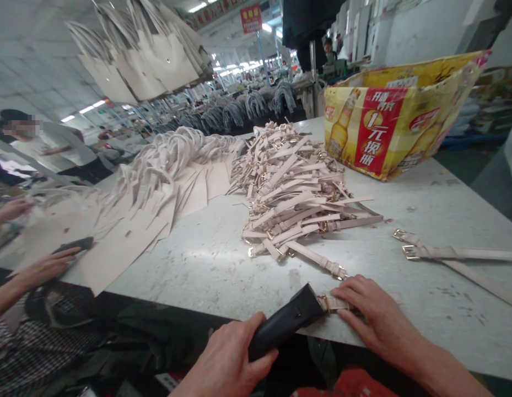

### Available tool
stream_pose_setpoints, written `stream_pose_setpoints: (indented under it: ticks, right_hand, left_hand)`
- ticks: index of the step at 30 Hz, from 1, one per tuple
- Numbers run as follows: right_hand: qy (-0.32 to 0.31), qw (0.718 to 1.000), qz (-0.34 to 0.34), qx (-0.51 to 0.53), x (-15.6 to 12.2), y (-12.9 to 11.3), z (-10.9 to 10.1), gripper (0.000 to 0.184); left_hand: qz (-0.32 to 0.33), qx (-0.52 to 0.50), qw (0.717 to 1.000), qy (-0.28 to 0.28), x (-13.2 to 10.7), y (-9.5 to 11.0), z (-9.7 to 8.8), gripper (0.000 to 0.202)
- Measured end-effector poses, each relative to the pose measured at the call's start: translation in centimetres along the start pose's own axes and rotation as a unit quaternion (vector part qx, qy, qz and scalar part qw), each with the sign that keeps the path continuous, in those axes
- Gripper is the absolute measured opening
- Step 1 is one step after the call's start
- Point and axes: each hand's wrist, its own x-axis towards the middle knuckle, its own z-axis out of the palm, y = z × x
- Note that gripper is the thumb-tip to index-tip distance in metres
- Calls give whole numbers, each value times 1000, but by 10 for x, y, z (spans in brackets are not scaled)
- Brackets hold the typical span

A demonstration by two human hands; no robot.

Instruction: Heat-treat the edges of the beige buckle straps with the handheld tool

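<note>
My left hand (226, 358) grips a black handheld tool (286, 320) at the table's near edge, its tip against the gold buckle end of a pale pink strap (334, 302). My right hand (373, 314) presses that strap flat on the grey table (206, 264), fingers spread over it. Just beyond lies a big heap of similar buckled straps (292, 193). Two more straps (454, 253) lie apart to the right.
A yellow and red printed carton (388, 121) stands at the back right. Pale cut leather panels and handles (156, 187) cover the left side. A co-worker's hand (44, 267) with a dark tool works at the left edge. Bags hang overhead.
</note>
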Motion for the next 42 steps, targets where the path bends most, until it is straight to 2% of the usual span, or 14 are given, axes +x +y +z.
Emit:
stream_pose_setpoints:
  ticks: [4,15,20,25,29,34,39,42]
  right_hand:
    - [-21,1000,15,11,2,-3,3,25]
    - [-89,992,46,-74,4,-15,6,34]
    - [-159,977,40,-140,11,-28,4,42]
    - [-142,983,51,-109,21,-35,4,43]
    - [-157,981,80,-81,17,-28,8,43]
    - [-92,993,57,-47,4,-14,9,49]
    - [-73,995,71,-9,-5,-8,2,23]
    - [-31,997,62,15,-9,-3,6,18]
  left_hand:
    - [3,-13,1000,6,-4,-5,3,28]
    - [4,-75,996,49,-12,-14,-1,20]
    - [5,-79,995,54,-15,-19,4,17]
    - [9,-92,995,41,-19,-19,5,14]
    - [14,-61,998,33,-20,-19,8,16]
    - [24,-9,999,26,-17,-17,9,17]
    - [18,6,1000,24,-17,-13,4,19]
    - [21,12,999,30,-19,-10,3,22]
